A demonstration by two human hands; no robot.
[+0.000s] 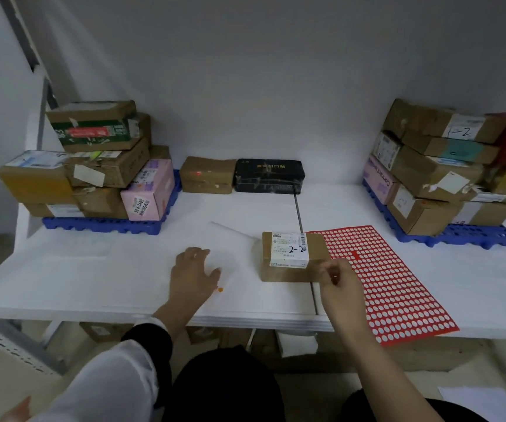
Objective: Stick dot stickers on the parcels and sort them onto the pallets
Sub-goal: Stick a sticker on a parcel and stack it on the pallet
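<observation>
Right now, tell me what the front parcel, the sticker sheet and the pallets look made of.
Parcel: matt brown cardboard, probably, with a white paper label. Sheet: thin red paper, finish unclear; it lies flat, white dots in rows. Pallets: blue moulded plastic, judging by the uniform colour and scalloped edges.

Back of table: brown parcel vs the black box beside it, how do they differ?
The brown parcel is plain taped cardboard; the black box is dark and glossy with gold lettering on top. The black box looks longer than the brown parcel. The brown parcel has a small red spot on its front face; the black box shows none. Both lie flat, side by side, on the white table against the back wall.
</observation>
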